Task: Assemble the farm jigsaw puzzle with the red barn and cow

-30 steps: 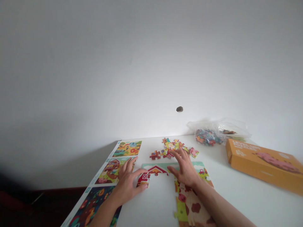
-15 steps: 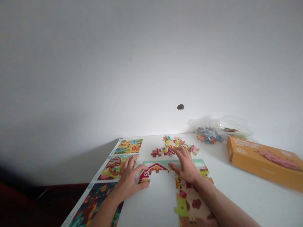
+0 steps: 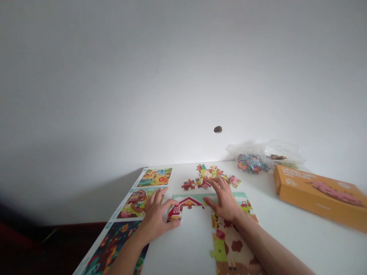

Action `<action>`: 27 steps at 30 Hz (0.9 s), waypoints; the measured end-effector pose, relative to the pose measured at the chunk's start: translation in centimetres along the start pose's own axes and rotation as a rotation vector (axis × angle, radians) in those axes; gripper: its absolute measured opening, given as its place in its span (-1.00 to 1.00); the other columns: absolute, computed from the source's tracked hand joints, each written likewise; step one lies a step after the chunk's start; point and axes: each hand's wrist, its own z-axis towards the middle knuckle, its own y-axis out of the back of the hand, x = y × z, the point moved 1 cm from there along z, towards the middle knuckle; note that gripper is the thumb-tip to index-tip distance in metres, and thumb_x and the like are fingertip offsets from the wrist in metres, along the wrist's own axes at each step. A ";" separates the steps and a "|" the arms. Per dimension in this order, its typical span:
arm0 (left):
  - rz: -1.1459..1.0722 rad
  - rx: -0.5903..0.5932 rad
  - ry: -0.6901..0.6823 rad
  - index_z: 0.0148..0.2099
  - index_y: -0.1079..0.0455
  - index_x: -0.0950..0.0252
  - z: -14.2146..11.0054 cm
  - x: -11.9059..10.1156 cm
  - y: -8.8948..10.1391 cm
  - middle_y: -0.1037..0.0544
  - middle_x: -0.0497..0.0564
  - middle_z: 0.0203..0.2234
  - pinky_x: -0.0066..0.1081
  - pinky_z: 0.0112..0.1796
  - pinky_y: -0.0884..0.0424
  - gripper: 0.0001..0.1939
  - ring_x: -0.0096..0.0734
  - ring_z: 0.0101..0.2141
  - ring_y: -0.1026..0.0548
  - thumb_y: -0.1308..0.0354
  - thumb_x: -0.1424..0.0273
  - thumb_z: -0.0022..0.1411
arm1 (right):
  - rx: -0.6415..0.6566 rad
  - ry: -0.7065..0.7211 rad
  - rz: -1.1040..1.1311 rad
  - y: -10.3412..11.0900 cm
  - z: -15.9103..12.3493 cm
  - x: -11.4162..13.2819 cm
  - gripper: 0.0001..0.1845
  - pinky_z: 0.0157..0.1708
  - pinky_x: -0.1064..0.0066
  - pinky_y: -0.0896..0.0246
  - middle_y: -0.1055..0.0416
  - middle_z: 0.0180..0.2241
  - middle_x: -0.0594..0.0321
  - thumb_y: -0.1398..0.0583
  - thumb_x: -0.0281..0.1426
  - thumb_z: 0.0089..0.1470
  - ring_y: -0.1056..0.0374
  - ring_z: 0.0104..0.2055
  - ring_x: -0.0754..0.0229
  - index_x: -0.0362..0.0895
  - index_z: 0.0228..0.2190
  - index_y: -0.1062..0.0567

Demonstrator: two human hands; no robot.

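Head view, which I follow from a distance: nearest to me is a puzzle (image 3: 236, 246) on a white table (image 3: 195, 244), partly joined, shaped like an arch with uneven legs. Its broad right leg shows a cream cow with brown patches and a pink muzzle, over lime green and brown ground; an interlocking tab juts from its inner edge onto the tabletop. Across the top runs a pale blue-green strip of sky, with a red barn roof trimmed in white toward the left and a small red tractor toward the right. The shorter left leg carries red barn wall.

The left hand (image 3: 156, 215) is open, thumb and forefinger spread apart at the left leg; I cannot tell how firmly they press. The right hand (image 3: 225, 200) is open too, its thumb at the sky strip and its fingers stretched over the puzzle's top edge, close to the loose pieces beyond.

Left of the puzzle, partly under the left arm, lies a sheet (image 3: 134, 204) with three printed scenes: dark night colours nearest me, then a farm with a red barn, then a lion and elephant.

Farther off, I see the loose pieces (image 3: 208, 173) in a bright, jumbled heap. To the right sits an orange box (image 3: 321, 196) with a pink pig on top. Behind it, clear bags (image 3: 263, 158) hold colourful contents against a pale wall (image 3: 183, 84), which has a dark hole (image 3: 218, 130).
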 end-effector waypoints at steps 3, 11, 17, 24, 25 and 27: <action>0.003 -0.003 -0.006 -0.04 -0.49 -0.03 0.0 -0.1 0.1 -0.15 0.04 0.25 0.12 0.16 -0.09 -0.54 0.14 0.25 -0.09 -0.34 0.04 -0.02 | -0.001 0.005 -0.001 0.1 0.0 0.1 -0.44 0.03 -0.04 -0.23 -0.29 0.00 0.06 -0.21 -0.23 0.16 -0.22 0.04 -0.10 0.03 0.17 -0.27; 0.009 0.000 0.016 -0.07 -0.51 -0.02 0.1 -0.3 0.2 -0.17 0.04 0.23 0.15 0.15 -0.09 -0.54 0.16 0.23 -0.09 -0.36 0.03 -0.04 | 0.007 -0.002 -0.011 0.0 0.0 0.2 -0.43 0.05 -0.03 -0.22 -0.28 0.01 0.05 -0.22 -0.23 0.16 -0.21 0.05 -0.10 0.02 0.18 -0.27; 0.017 -0.024 -0.005 -0.05 -0.51 -0.03 0.1 -0.5 0.5 -0.16 0.02 0.23 0.12 0.16 -0.09 -0.57 0.13 0.22 -0.11 -0.34 0.07 -0.02 | 0.007 0.003 -0.015 0.0 0.0 0.0 -0.43 0.02 -0.01 -0.23 -0.29 0.00 0.06 -0.22 -0.23 0.15 -0.22 0.04 -0.09 0.01 0.17 -0.28; 0.007 -0.037 0.007 0.03 -0.48 -0.03 0.1 -0.4 0.8 -0.20 0.06 0.21 0.14 0.16 -0.10 -0.47 0.15 0.20 -0.12 -0.34 0.06 -0.04 | 0.012 -0.007 -0.008 0.0 0.0 -0.1 -0.43 0.03 -0.03 -0.21 -0.28 0.01 0.05 -0.22 -0.22 0.15 -0.20 0.04 -0.10 0.02 0.17 -0.27; 0.006 -0.035 0.009 0.04 -0.47 -0.03 0.1 -0.4 0.8 -0.20 0.06 0.21 0.14 0.16 -0.10 -0.46 0.15 0.20 -0.12 -0.34 0.06 -0.03 | 0.013 -0.007 -0.005 0.0 0.0 -0.1 -0.43 0.03 -0.03 -0.21 -0.28 0.01 0.05 -0.22 -0.22 0.16 -0.20 0.04 -0.10 0.02 0.18 -0.27; 0.010 -0.032 0.007 0.03 -0.48 -0.04 0.1 -0.4 0.8 -0.19 0.06 0.21 0.15 0.16 -0.09 -0.48 0.15 0.20 -0.12 -0.34 0.07 -0.02 | 0.015 -0.004 -0.002 -0.1 0.0 -0.1 -0.43 0.04 -0.03 -0.20 -0.28 0.01 0.05 -0.21 -0.22 0.16 -0.20 0.04 -0.10 0.01 0.18 -0.27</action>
